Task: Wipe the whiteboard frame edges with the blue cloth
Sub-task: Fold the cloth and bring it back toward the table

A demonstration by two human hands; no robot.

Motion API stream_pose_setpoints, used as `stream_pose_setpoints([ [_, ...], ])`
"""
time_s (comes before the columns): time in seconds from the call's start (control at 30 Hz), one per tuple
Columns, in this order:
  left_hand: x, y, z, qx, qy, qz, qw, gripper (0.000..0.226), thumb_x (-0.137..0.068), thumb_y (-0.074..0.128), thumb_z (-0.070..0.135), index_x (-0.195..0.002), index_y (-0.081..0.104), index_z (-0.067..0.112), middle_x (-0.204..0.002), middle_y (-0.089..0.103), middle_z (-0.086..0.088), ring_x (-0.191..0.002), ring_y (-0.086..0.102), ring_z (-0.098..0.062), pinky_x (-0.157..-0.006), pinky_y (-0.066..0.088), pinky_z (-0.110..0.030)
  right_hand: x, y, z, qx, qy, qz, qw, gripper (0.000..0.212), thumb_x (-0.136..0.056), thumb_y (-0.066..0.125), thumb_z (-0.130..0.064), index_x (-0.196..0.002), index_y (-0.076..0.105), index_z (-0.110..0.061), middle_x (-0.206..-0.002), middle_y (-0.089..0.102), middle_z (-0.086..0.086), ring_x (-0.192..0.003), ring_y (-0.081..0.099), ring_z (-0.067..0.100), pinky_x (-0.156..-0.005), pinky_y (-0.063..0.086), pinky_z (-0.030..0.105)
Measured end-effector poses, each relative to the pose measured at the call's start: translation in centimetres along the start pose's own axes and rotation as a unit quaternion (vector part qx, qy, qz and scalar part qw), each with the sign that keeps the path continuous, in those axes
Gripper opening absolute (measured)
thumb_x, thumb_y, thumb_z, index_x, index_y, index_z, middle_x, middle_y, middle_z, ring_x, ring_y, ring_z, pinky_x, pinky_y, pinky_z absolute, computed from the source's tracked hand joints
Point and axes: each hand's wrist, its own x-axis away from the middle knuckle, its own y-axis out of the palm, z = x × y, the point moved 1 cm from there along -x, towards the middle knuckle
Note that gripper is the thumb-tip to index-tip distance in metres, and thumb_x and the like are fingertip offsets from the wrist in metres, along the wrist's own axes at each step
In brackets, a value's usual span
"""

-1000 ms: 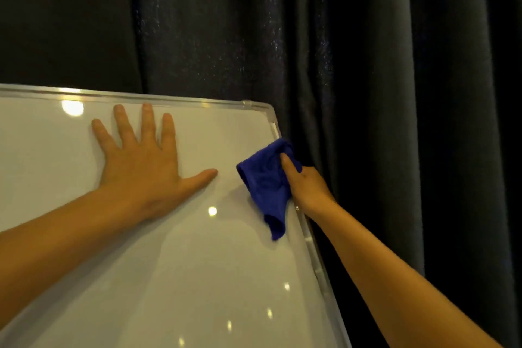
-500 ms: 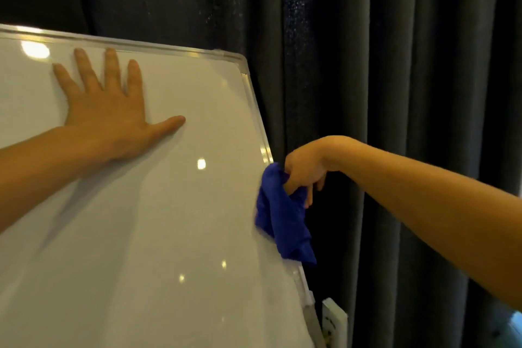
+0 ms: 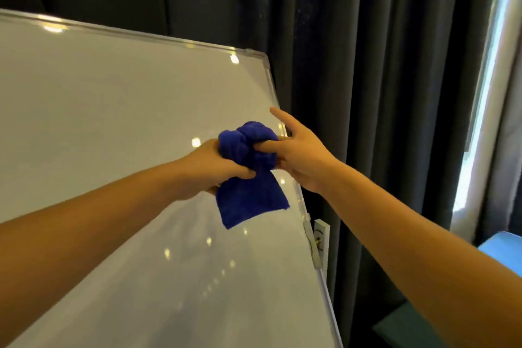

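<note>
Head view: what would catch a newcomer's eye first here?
The blue cloth, bunched at mid-frame, stands out most: the left hand grips it while the right hand has fingers in it and its forefinger raised. Behind them, the whiteboard tilts across the left, its frame against dark curtains.

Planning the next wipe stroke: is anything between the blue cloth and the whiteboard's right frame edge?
Nothing visible blocks it. The blue cloth is bunched between the left hand and right hand, in front of the board, beside the right frame edge, which looks bare.
</note>
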Motion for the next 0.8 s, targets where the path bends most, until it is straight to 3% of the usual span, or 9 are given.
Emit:
stream_pose_setpoints([
  [0.07,2.4,0.2,-2.0,0.145,-0.125,-0.037,0.981,0.029,-0.091,0.065,0.018,-0.120,0.064,0.018,-0.106,0.076,-0.007,-0.089,0.073,-0.023,-0.074,0.059,-0.042,3.0,2.5,0.8,-0.090,0.160,0.006,0.983,0.065,-0.084,0.077,-0.027,-0.143,0.048,-0.026,-0.107,0.073,0.004,-0.088,0.074,0.024,-0.066,0.060,0.039],
  [0.13,5.2,1.1,-3.1,0.137,-0.223,-0.089,0.961,0.029,-0.094,0.060,0.032,-0.116,0.066,0.014,-0.100,0.077,-0.004,-0.080,0.072,-0.023,-0.068,0.056,-0.034,6.5,4.9,2.0,-0.124,0.300,-0.093,0.941,0.063,-0.073,0.083,-0.038,-0.127,0.060,-0.014,-0.107,0.074,0.013,-0.083,0.075,0.027,-0.063,0.061,0.040],
  [0.2,7.4,1.9,-3.8,0.063,-0.227,-0.051,0.971,0.041,-0.086,0.070,0.036,-0.114,0.063,0.007,-0.097,0.074,-0.005,-0.081,0.068,-0.026,-0.067,0.055,-0.032,8.9,5.9,3.0,-0.103,0.311,-0.123,0.937,0.068,-0.072,0.087,-0.026,-0.131,0.055,-0.015,-0.110,0.073,0.013,-0.085,0.075,0.027,-0.064,0.060,0.039],
  [0.3,8.9,1.9,-4.1,0.066,-0.042,0.105,0.991,0.084,-0.080,0.080,0.026,-0.150,0.034,0.027,-0.113,0.071,0.000,-0.096,0.070,-0.017,-0.070,0.056,-0.023,10.0,5.0,2.6,-0.146,0.193,-0.054,0.969,0.062,-0.080,0.076,0.002,-0.131,0.061,-0.030,-0.116,0.071,0.010,-0.097,0.073,0.029,-0.073,0.060,0.040],
  [0.37,10.2,2.1,-3.0,-0.047,0.129,0.137,0.981,0.087,-0.082,0.077,0.014,-0.152,0.030,0.038,-0.109,0.070,0.007,-0.100,0.068,-0.010,-0.080,0.053,-0.017,10.8,4.1,1.7,-0.110,0.102,-0.010,0.989,0.060,-0.082,0.072,0.006,-0.128,0.064,-0.032,-0.115,0.071,0.007,-0.104,0.070,0.027,-0.078,0.060,0.037],
  [0.47,11.7,4.2,-2.0,-0.310,0.299,0.205,0.879,0.072,-0.078,0.077,0.002,-0.142,0.051,0.022,-0.121,0.062,-0.014,-0.115,0.057,-0.031,-0.098,0.047,-0.045,13.0,2.4,1.3,0.185,-0.013,0.027,0.982,0.077,-0.082,0.077,-0.005,-0.147,0.043,-0.032,-0.107,0.071,0.003,-0.098,0.068,0.016,-0.086,0.056,0.027],
  [0.53,12.6,6.7,-1.3,-0.402,0.352,0.232,0.813,0.064,-0.074,0.079,-0.002,-0.133,0.060,0.014,-0.131,0.057,-0.025,-0.122,0.050,-0.045,-0.098,0.041,-0.050,14.7,0.8,0.6,0.306,-0.046,0.044,0.950,0.073,-0.082,0.079,-0.014,-0.146,0.045,-0.025,-0.111,0.070,0.000,-0.099,0.066,0.014,-0.096,0.054,0.035],
  [0.67,12.5,12.9,2.6,-0.140,0.355,0.200,0.902,0.059,-0.081,0.077,0.025,-0.135,0.055,0.025,-0.135,0.061,-0.001,-0.119,0.061,-0.024,-0.095,0.053,-0.034,18.6,-7.5,-3.2,0.238,-0.174,0.010,0.955,0.044,-0.076,0.084,-0.025,-0.116,0.068,-0.031,-0.099,0.075,-0.007,-0.091,0.072,0.011,-0.079,0.060,0.031],
  [0.8,8.5,21.2,6.5,0.155,0.207,0.138,0.956,0.056,-0.076,0.082,0.011,-0.127,0.058,0.020,-0.114,0.073,-0.001,-0.104,0.071,-0.022,-0.079,0.060,-0.031,20.4,-16.1,-2.0,-0.086,-0.064,0.034,0.994,0.035,-0.079,0.078,-0.002,-0.111,0.070,-0.013,-0.088,0.076,0.010,-0.076,0.074,0.021,-0.065,0.059,0.029],
])
